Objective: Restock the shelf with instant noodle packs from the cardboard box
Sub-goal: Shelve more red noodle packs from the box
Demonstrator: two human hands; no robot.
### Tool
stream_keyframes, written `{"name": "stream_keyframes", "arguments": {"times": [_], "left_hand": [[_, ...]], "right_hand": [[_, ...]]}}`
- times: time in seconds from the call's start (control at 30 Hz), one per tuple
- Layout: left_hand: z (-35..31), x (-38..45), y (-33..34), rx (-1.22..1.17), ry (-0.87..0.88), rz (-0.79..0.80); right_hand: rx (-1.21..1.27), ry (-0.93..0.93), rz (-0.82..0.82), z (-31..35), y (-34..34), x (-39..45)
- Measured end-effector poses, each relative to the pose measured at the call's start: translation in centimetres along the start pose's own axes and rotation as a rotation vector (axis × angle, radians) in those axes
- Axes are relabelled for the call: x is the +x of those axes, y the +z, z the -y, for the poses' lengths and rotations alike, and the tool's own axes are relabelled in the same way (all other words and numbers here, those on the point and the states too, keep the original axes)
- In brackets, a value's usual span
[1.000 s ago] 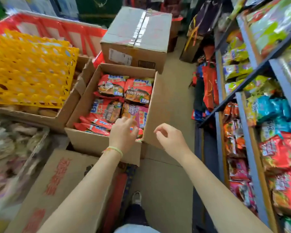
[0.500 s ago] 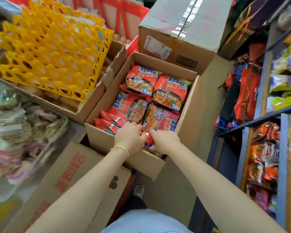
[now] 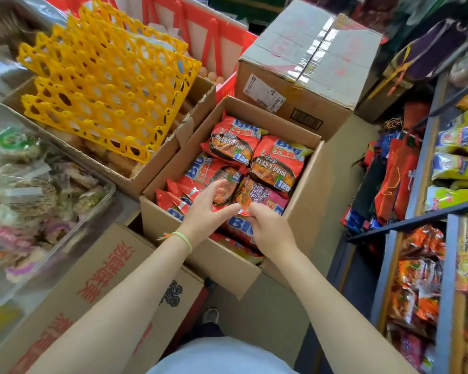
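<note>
An open cardboard box [image 3: 303, 190] is shown at centre, filled with red instant noodle packs [image 3: 277, 160] laid flat in rows. Both hands are placed over the near end of the box. The right hand [image 3: 270, 229] is seen with fingers curled, and the crimped top edge of a near noodle pack [image 3: 239, 225] is pinched between thumb and fingers. The left hand [image 3: 207, 209] is held just beside it with fingers extended and slightly spread above the packs; whether its fingertips touch a pack cannot be told, and nothing is seen gripped in it. A pale green wristband [image 3: 183, 237] is worn on the left wrist. The shelf [image 3: 419, 168] is seen at the right edge, its tiers stocked with bagged goods. A sealed carton [image 3: 308, 68] is placed just behind the open box, and a stack of yellow egg trays [image 3: 106, 74] is set in another box to the left.
</note>
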State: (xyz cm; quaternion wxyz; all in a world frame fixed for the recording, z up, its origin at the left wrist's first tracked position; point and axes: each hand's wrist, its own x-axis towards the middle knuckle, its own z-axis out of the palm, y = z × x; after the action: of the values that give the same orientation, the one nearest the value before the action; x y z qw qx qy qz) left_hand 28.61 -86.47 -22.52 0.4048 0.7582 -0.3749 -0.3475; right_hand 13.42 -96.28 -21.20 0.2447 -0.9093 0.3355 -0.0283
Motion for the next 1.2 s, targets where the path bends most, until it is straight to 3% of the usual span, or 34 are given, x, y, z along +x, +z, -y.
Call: {"name": "stream_keyframes", "arguments": {"times": [0.1, 0.3, 0.47, 0.57, 0.73, 0.8, 0.9, 0.97, 1.07, 1.2], "left_hand": [[-0.5, -0.8, -2.7, -0.150, 0.034, 0.056], [-3.4, -1.9, -4.8, -0.292, 0.128, 0.202], [-4.8, -2.2, -6.3, -0.399, 0.056, 0.353], [-4.7, -2.9, -5.6, -0.428, 0.026, 0.220], [-2.4, -3.2, -5.2, -0.611, -0.077, -0.282], [-1.3, -3.0, -5.7, -0.640, -0.075, -0.395], [0.1, -2.3, -5.8, -0.647, -0.108, -0.419], [1.1, -2.2, -5.0, -0.688, -0.181, -0.391], [2.4, -2.0, -4.2, -0.711, -0.261, -0.366], [2.5, -1.5, -4.4, -0.691, -0.266, -0.324]], "right_hand": [[0.143, -0.069, -0.182, 1.4, -4.0, -1.3], [0.426, -0.197, -0.086, 5.0, -10.7, -1.9], [0.605, -0.152, -0.264, 5.6, -10.8, -1.5], [0.542, -0.046, -0.401, 4.9, -9.6, -0.8], [0.393, 0.171, -0.648, 2.9, -6.4, -0.9], [0.299, 0.218, -0.499, 2.3, -4.3, -1.1], [0.195, 0.211, 0.068, 2.3, -1.3, -0.6], [0.073, 0.183, 0.308, 2.4, 0.4, -0.3], [-0.132, 0.164, 0.447, 2.2, 2.1, -0.1], [-0.178, 0.182, 0.461, 1.7, 2.7, 0.0]]}}
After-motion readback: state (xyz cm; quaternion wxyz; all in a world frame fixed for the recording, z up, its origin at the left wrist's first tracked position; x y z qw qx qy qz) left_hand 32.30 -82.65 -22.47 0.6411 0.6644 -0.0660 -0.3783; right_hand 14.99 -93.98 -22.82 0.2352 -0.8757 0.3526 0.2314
